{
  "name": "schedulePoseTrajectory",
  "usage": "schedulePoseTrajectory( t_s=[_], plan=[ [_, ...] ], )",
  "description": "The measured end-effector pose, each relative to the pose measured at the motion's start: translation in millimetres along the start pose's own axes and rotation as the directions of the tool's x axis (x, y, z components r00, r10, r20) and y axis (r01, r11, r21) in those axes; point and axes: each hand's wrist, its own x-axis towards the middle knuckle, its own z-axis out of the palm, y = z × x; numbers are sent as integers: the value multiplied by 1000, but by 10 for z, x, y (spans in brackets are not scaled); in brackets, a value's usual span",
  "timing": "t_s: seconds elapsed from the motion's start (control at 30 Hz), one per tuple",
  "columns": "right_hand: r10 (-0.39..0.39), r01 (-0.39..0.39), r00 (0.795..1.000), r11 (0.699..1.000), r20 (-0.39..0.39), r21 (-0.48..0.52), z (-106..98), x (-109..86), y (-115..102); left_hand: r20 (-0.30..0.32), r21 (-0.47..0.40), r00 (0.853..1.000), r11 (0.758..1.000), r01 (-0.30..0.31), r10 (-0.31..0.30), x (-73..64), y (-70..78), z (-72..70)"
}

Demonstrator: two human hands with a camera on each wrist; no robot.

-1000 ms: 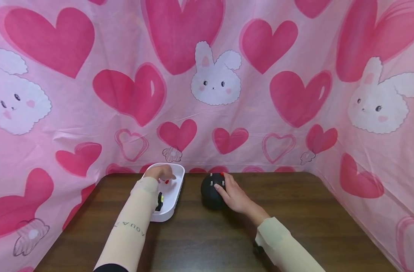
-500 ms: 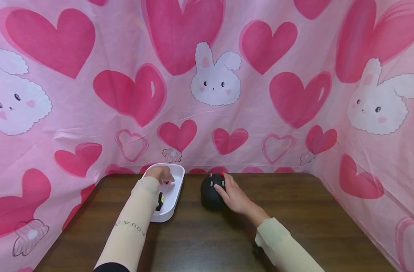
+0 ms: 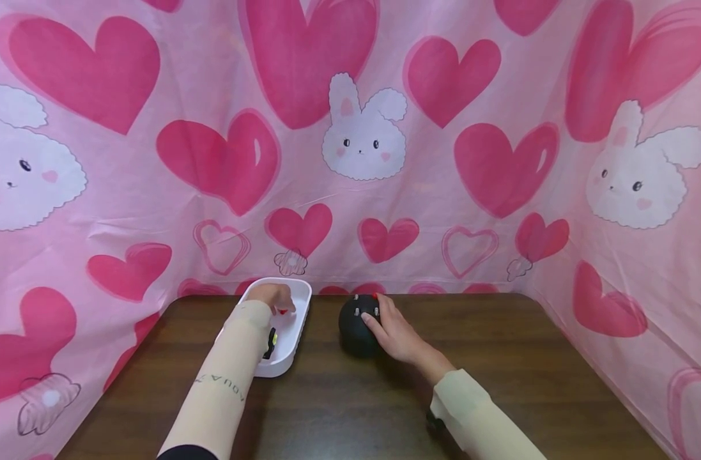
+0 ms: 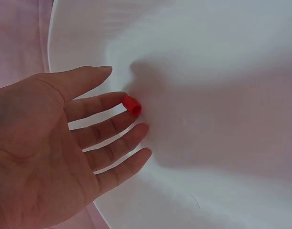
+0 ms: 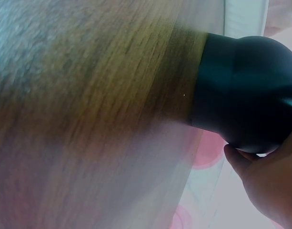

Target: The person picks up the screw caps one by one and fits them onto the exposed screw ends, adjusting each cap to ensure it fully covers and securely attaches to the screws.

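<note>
In the left wrist view my left hand (image 4: pixel 65 138) reaches into a white tray (image 3: pixel 300 319), palm showing and fingers loosely extended. A small red hollow cap (image 4: pixel 132 105) sits at the tips of the index and middle fingers, while the thumb stands apart from it. My right hand (image 3: pixel 400 332) holds a black dome-shaped object (image 3: pixel 356 335) by its right side, thumb on top and fingers around the far side. Several small metallic pegs (image 3: pixel 357 312) stick up from the dome. A red piece (image 3: pixel 375 295) shows at its top near the fingers.
Nearer the front of the tray lies a small black and yellow item (image 3: pixel 271 344), partly behind the left sleeve (image 3: pixel 223 377). Both stand on a brown wooden table (image 3: pixel 338 415). A pink heart-patterned cloth (image 3: pixel 431 185) closes off the back and sides.
The left hand's fingers have dipped slightly lower in the tray around the red cap. The right hand keeps its hold on the dome.
</note>
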Motion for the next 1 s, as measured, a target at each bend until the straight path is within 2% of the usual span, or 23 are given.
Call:
schedulePoseTrajectory(
  t_s=[0.1,0.47,0.6,0.73,0.9,1.0],
  plan=[
    [2,-2,1000,1000,1,-3,-5,3,-1,-5,-28,1000,999,25,-25,19,13,7],
    [-3,3,1000,1000,-4,-13,7,11,2,-8,23,999,998,54,-54,64,21,94],
    [2,-2,1000,1000,0,-7,9,11,1,-6,-8,998,998,64,-64,46,23,102],
    [2,-2,1000,1000,2,-5,4,16,1,-2,-14,999,998,54,-54,19,27,100],
    [-1,1,1000,1000,0,-9,2,16,1,2,34,1000,999,27,-27,24,19,94],
    [-23,22,1000,1000,-15,-14,15,14,-5,-5,74,1000,997,-27,27,41,0,88]
  ],
)
